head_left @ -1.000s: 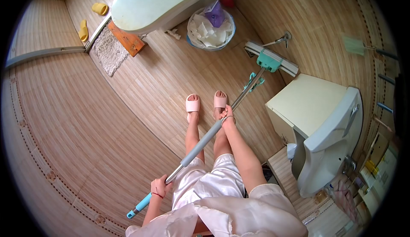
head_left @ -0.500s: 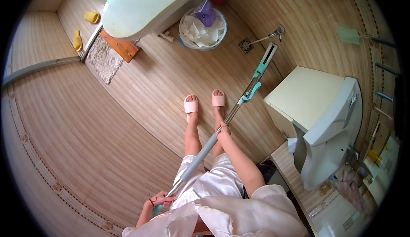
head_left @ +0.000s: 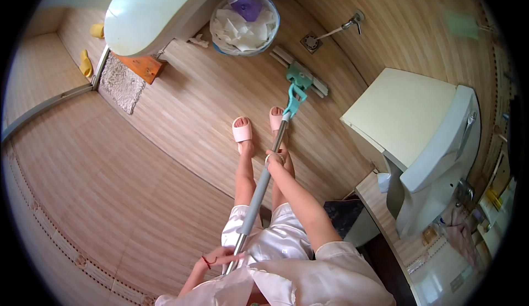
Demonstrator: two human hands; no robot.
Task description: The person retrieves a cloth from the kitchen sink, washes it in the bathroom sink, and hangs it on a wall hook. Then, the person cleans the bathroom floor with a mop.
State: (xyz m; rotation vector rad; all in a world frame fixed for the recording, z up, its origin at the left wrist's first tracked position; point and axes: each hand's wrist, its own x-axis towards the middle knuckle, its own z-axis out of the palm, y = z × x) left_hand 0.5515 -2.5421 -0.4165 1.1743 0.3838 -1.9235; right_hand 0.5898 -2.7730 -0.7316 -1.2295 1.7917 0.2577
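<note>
A squeeze mop [head_left: 254, 204] with a grey-sleeved metal pole slants from my lap toward the floor ahead. Its teal head [head_left: 299, 77] has turned crosswise, with pale strips at both ends, close to the floor near the bin. My right hand [head_left: 276, 157] is closed around the pole below the teal lever [head_left: 293, 101]. Nearer my body, my left hand [head_left: 223, 255] is at the upper pole, fingers lying across it, one of them stretched out. The pole's top end is hidden by my clothing.
A bin [head_left: 242, 30] full of paper stands beside the toilet [head_left: 149, 14]. A floor drain [head_left: 311, 42] lies by the wall tap [head_left: 354, 22]. At right are a cream cabinet [head_left: 399, 113] and a washbasin [head_left: 441, 168]. A wooden stool [head_left: 146, 69] and mat [head_left: 122, 83] lie at left.
The mop head has moved left and toward the bin, turning from in line with the pole to crosswise. Both hands moved with the pole, which now stands steeper in view. The view shifted slightly.
</note>
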